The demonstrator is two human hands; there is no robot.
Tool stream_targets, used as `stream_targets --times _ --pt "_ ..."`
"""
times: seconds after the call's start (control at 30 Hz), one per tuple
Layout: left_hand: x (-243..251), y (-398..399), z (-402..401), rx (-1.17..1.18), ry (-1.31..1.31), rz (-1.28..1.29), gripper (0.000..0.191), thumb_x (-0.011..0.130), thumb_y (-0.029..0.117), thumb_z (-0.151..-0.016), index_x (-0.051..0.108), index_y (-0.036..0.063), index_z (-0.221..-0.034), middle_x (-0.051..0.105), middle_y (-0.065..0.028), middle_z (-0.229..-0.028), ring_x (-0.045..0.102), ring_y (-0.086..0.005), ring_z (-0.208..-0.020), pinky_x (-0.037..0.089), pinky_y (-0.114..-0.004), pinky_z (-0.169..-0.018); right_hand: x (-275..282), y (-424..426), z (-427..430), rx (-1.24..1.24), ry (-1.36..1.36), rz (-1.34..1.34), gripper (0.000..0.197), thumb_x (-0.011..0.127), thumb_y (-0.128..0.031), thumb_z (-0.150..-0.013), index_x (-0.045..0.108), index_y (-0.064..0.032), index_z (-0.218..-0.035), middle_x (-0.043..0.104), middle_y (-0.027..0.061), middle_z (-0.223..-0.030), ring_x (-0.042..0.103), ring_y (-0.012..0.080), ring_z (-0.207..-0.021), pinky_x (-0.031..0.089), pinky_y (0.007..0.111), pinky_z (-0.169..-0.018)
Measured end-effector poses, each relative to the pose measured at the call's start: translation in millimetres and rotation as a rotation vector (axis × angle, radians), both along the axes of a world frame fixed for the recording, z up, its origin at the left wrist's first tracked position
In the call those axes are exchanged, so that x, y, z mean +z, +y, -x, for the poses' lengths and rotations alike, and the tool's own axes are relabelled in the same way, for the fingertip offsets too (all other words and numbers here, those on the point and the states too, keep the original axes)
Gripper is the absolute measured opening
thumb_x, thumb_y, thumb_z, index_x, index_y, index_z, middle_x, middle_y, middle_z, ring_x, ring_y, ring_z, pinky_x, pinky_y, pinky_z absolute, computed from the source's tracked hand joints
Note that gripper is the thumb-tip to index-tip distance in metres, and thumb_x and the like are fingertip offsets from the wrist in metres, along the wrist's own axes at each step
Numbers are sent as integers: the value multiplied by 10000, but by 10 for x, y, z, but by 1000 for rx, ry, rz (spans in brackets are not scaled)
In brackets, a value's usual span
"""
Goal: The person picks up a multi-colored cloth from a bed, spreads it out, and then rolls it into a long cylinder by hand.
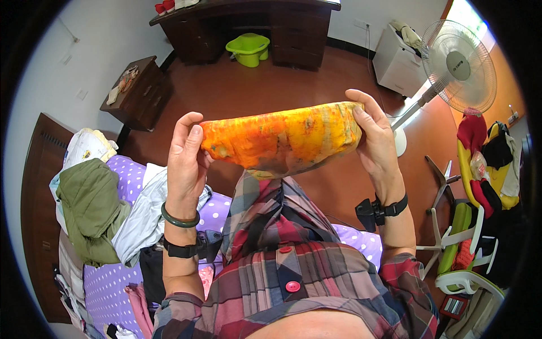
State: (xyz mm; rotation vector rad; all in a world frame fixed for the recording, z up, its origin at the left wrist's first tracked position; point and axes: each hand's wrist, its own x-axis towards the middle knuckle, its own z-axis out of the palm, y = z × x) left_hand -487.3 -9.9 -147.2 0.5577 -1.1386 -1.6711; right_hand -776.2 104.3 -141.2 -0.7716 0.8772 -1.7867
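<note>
An orange and yellow patterned cloth (pixel 283 137), folded into a long band, is stretched out in front of me above my lap. My left hand (pixel 187 148) pinches its left end between thumb and fingers. The right end is gripped by my right hand (pixel 374 131), thumb on the near face and fingers behind. The cloth sags along its lower edge, and its right end sits a little higher than its left. Part of the fingers of both hands is hidden behind it. Below the cloth lies the plaid garment (pixel 292 220) that I wear.
A purple polka-dot bed (pixel 110 292) bears an olive garment (pixel 91 207) and a pale blue garment (pixel 144 212) at left. A standing fan (pixel 458 65), a chair (pixel 459 250) and a yellow-draped seat are at right. A green basin (pixel 249 50) stands by a dark desk (pixel 296 38).
</note>
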Motion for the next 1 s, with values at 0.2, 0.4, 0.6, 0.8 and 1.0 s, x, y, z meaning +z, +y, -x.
stream_targets --times 0.2,0.4,0.6,0.8,1.0 --pt "-68 -68 -140 -177 -37 25 230 511 70 -917 530 49 -1146 582 -58 -1044 606 -136 -918 545 -246 -743 41 24 60 75 -158 -56 311 451 -12 -892 511 23 -1195 616 104 -1025 627 161 -882 519 268 -796" --pt "-49 -20 -105 -147 -41 6 255 513 64 -899 527 45 -1153 577 -56 -1046 593 -124 -941 534 -241 -758 -8 31 1 -41 99 -94 291 428 -37 -906 533 -13 -1177 611 53 -997 579 97 -799 468 208 -699" --pt "-203 7 -45 -155 -109 66 311 598 51 -858 518 52 -1159 577 -47 -1065 579 -136 -988 497 -260 -846 -99 -8 14 -245 276 -113 279 396 -61 -930 547 -18 -1162 619 36 -954 564 65 -798 446 193 -690" --pt "-377 -105 105 -171 -134 -74 290 596 54 -861 529 74 -1142 586 -14 -1011 583 -83 -864 507 -211 -721 -347 -244 155 -207 -52 -255 257 364 -59 -955 550 -17 -1126 618 67 -973 601 140 -828 509 269 -760" --pt "432 -427 267 -121 -104 99 304 581 79 -868 516 47 -1163 567 -5 -962 559 -62 -815 481 -184 -673 240 -663 314 -330 198 65 229 435 -139 -971 547 -8 -1123 611 82 -975 602 150 -837 509 283 -762"
